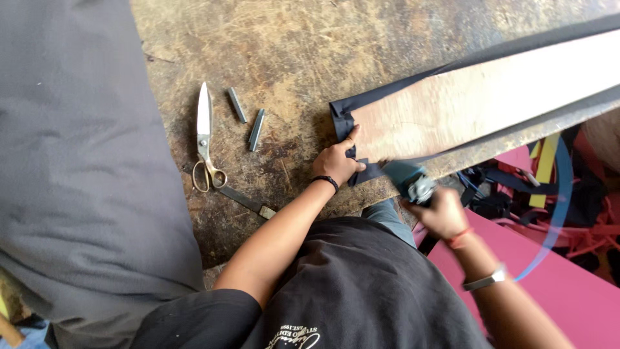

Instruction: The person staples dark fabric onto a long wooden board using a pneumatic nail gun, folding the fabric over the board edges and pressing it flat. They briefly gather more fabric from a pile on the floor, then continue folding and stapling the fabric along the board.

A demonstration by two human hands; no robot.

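Note:
A long wooden board (491,97) lies across the worn table (303,52), with dark fabric (342,119) folded around its near end and running along its far edge. My left hand (339,161) presses the folded fabric onto the end of the board, index finger stretched out. My right hand (442,210) grips a blue-grey staple gun (407,179) whose nose sits at the board's near corner, right next to my left hand. The tool looks blurred.
Large scissors (205,139) lie open to the left, with two metal staple strips (247,116) beside them and a flat metal tool (248,201) near the table edge. Grey cloth (77,161) covers the left side. A pink surface (568,291) and tangled straps (549,187) are at right.

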